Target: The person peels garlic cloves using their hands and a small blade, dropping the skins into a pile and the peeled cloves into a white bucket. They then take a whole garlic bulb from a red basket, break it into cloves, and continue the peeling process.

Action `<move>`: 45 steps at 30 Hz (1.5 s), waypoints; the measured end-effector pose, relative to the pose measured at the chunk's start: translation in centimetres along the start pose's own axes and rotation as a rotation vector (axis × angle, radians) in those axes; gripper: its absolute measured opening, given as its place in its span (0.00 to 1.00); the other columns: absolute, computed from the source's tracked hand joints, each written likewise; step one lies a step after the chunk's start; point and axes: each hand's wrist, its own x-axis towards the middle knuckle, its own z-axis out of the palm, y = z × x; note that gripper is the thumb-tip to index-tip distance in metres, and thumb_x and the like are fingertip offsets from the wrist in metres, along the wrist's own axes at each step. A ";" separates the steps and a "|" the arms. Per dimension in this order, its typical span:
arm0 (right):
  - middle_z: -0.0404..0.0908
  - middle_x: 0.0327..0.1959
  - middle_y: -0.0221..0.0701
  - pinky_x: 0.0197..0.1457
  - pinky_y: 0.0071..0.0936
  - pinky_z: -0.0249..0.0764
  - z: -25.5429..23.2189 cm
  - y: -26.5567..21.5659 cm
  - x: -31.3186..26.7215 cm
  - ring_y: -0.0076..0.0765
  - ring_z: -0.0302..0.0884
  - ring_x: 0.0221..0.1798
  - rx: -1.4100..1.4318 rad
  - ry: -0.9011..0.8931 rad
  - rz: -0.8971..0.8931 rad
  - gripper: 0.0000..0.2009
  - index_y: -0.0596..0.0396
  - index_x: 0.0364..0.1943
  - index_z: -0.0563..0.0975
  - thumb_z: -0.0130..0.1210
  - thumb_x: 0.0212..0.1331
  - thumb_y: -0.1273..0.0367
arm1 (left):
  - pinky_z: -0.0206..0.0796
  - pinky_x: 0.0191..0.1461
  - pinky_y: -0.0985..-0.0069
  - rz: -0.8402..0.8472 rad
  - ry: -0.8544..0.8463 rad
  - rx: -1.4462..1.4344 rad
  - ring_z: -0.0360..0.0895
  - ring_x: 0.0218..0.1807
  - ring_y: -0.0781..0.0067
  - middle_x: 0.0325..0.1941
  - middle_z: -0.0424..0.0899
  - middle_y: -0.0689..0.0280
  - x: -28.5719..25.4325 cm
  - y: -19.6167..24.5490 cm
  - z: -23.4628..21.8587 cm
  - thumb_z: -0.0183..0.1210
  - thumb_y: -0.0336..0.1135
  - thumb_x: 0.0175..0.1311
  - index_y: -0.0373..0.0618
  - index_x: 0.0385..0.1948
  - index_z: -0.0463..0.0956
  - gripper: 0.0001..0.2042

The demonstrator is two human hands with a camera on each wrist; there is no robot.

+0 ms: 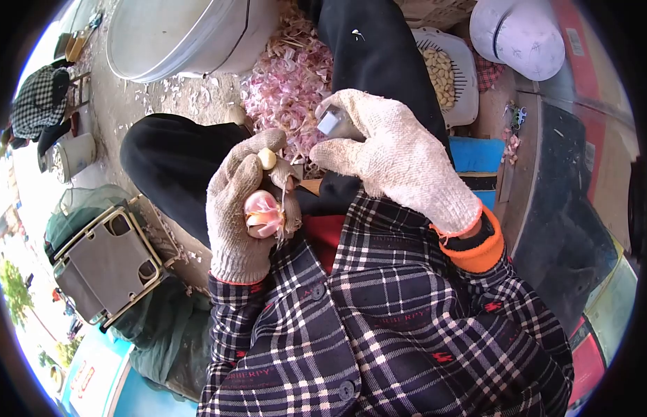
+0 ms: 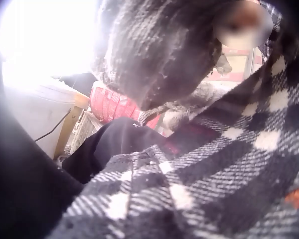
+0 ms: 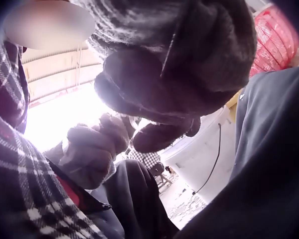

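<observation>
In the head view my left hand (image 1: 233,198), in a pale knit glove, holds a pink-skinned piece of garlic (image 1: 264,214) against the palm, its papery skin torn. A small peeled garlic clove (image 1: 268,158) sits at the fingertips of the same hand. My right hand (image 1: 400,153), gloved too, is up and to the right, thumb and forefinger apart from the garlic. It holds a small shiny metal blade (image 1: 329,123), whose handle is hidden by the glove. Both wrist views show the gloves dark against bright light.
A heap of pink garlic skins (image 1: 288,90) lies between the legs, beside a big white bucket (image 1: 198,66). Right of the knee stands a white basket (image 1: 468,104) with peeled cloves. A folding chair (image 1: 108,267) is at left; a person (image 1: 42,101) sits farther off.
</observation>
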 end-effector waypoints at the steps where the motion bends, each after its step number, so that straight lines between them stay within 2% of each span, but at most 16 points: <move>1: 0.79 0.26 0.27 0.18 0.15 0.61 -1.0 -1.3 0.3 0.14 0.66 0.16 0.315 -0.148 0.262 0.14 0.58 0.44 0.77 0.64 0.58 0.67 | 0.67 0.17 0.81 0.024 0.017 0.061 0.76 0.19 0.73 0.28 0.81 0.58 0.1 -0.1 -0.3 0.56 0.36 0.66 0.32 0.48 0.73 0.16; 2: 0.80 0.26 0.27 0.18 0.15 0.62 -1.4 -2.2 0.4 0.14 0.66 0.16 0.630 -0.293 0.526 0.13 0.57 0.43 0.77 0.65 0.58 0.67 | 0.67 0.17 0.81 0.022 0.021 0.061 0.76 0.19 0.73 0.28 0.81 0.58 -0.1 -0.1 -0.2 0.56 0.36 0.66 0.32 0.48 0.73 0.16; 6: 0.80 0.27 0.24 0.20 0.13 0.64 1.5 -1.9 0.3 0.12 0.67 0.17 0.797 -0.311 0.426 0.11 0.58 0.39 0.77 0.65 0.58 0.69 | 0.68 0.19 0.84 0.009 0.163 0.105 0.77 0.20 0.77 0.27 0.81 0.61 0.2 -0.8 1.0 0.56 0.33 0.66 0.37 0.36 0.73 0.08; 11: 0.80 0.24 0.30 0.20 0.16 0.70 0.5 -1.6 0.3 0.19 0.75 0.18 1.014 -0.207 0.502 0.08 0.61 0.35 0.78 0.64 0.54 0.72 | 0.69 0.19 0.85 -0.065 0.097 0.020 0.78 0.21 0.77 0.28 0.81 0.62 0.4 -0.6 1.3 0.55 0.41 0.69 0.38 0.41 0.74 0.13; 16: 0.73 0.21 0.21 0.16 0.11 0.51 -5.7 1.3 -0.8 0.10 0.62 0.15 0.773 0.294 0.384 0.09 0.58 0.38 0.78 0.62 0.58 0.68 | 0.74 0.29 0.75 -0.213 -0.089 -0.250 0.81 0.31 0.65 0.35 0.81 0.57 1.4 -0.8 0.6 0.48 0.49 0.73 0.35 0.50 0.72 0.23; 22: 0.79 0.28 0.23 0.23 0.15 0.63 -9.7 12.2 -2.2 0.14 0.70 0.20 0.033 0.384 0.588 0.14 0.55 0.46 0.79 0.62 0.58 0.65 | 0.76 0.41 0.70 -0.192 -0.076 -0.174 0.81 0.42 0.58 0.41 0.81 0.52 1.5 -0.9 0.7 0.50 0.43 0.71 0.32 0.55 0.70 0.21; 26: 0.82 0.30 0.28 0.28 0.20 0.70 -8.5 9.3 -1.7 0.22 0.74 0.20 -0.011 0.510 0.446 0.16 0.59 0.46 0.79 0.60 0.58 0.64 | 0.75 0.35 0.75 -0.137 -0.030 -0.099 0.80 0.36 0.64 0.35 0.81 0.56 1.2 -1.1 1.1 0.51 0.42 0.72 0.32 0.52 0.72 0.20; 27: 0.80 0.30 0.30 0.29 0.23 0.71 -8.2 5.8 -1.4 0.26 0.74 0.22 0.179 0.432 0.600 0.12 0.55 0.43 0.80 0.62 0.55 0.67 | 0.72 0.31 0.79 -0.098 0.057 0.002 0.79 0.34 0.68 0.36 0.80 0.57 1.2 -1.1 1.6 0.49 0.45 0.72 0.33 0.53 0.71 0.21; 28: 0.76 0.27 0.30 0.29 0.24 0.72 -7.6 6.1 -1.8 0.27 0.75 0.25 -0.123 0.214 0.201 0.11 0.50 0.39 0.82 0.64 0.49 0.71 | 0.69 0.27 0.82 -0.062 0.141 0.102 0.77 0.31 0.71 0.37 0.80 0.58 1.2 -1.0 2.1 0.48 0.48 0.73 0.33 0.54 0.71 0.23; 30: 0.75 0.24 0.31 0.29 0.25 0.73 -5.0 1.3 -1.6 0.27 0.77 0.27 0.399 0.169 0.177 0.09 0.52 0.34 0.82 0.66 0.47 0.71 | 0.63 0.21 0.85 -0.063 0.254 0.160 0.74 0.25 0.76 0.33 0.79 0.61 0.8 -0.2 3.1 0.46 0.47 0.74 0.34 0.51 0.73 0.22; 31: 0.78 0.26 0.25 0.19 0.13 0.63 -3.8 -0.9 -1.1 0.13 0.70 0.22 0.654 0.019 0.392 0.11 0.59 0.34 0.78 0.64 0.58 0.65 | 0.62 0.22 0.86 0.145 0.167 0.518 0.73 0.26 0.81 0.31 0.78 0.64 0.9 -0.6 2.3 0.47 0.44 0.74 0.36 0.50 0.74 0.19; 32: 0.77 0.24 0.23 0.18 0.13 0.62 -2.1 -2.1 -0.9 0.12 0.67 0.19 0.546 0.007 0.305 0.09 0.57 0.34 0.78 0.64 0.58 0.67 | 0.61 0.24 0.88 0.356 0.079 0.872 0.73 0.26 0.86 0.30 0.78 0.68 0.9 -1.0 1.4 0.48 0.41 0.74 0.38 0.49 0.74 0.15; 34: 0.77 0.22 0.26 0.21 0.19 0.66 -0.2 -3.7 -0.3 0.18 0.67 0.18 0.492 -0.100 0.378 0.12 0.56 0.34 0.78 0.65 0.56 0.63 | 0.62 0.29 0.86 0.173 0.201 0.413 0.71 0.27 0.86 0.30 0.78 0.68 0.3 -0.1 3.4 0.48 0.40 0.75 0.38 0.48 0.75 0.14; 39: 0.80 0.29 0.41 0.35 0.37 0.75 1.5 -4.3 -0.1 0.48 0.81 0.33 0.227 -0.072 0.259 0.16 0.57 0.36 0.77 0.63 0.55 0.58 | 0.62 0.31 0.86 0.302 0.309 0.494 0.70 0.28 0.86 0.30 0.78 0.69 0.8 -0.9 3.0 0.48 0.39 0.75 0.38 0.44 0.77 0.13; 42: 0.82 0.32 0.43 0.37 0.38 0.76 2.0 -4.5 -0.3 0.52 0.81 0.36 0.161 -0.084 0.350 0.14 0.57 0.38 0.78 0.60 0.57 0.61 | 0.64 0.38 0.86 0.356 0.298 0.686 0.72 0.32 0.86 0.37 0.80 0.68 0.5 -1.1 3.1 0.48 0.35 0.74 0.35 0.44 0.78 0.12; 45: 0.81 0.29 0.43 0.36 0.39 0.76 3.8 -2.7 -0.6 0.48 0.82 0.34 0.290 0.049 0.252 0.10 0.58 0.35 0.77 0.59 0.58 0.65 | 0.56 0.20 0.89 0.256 0.342 0.360 0.67 0.19 0.89 0.22 0.74 0.72 0.5 -0.8 3.6 0.50 0.34 0.74 0.39 0.43 0.77 0.10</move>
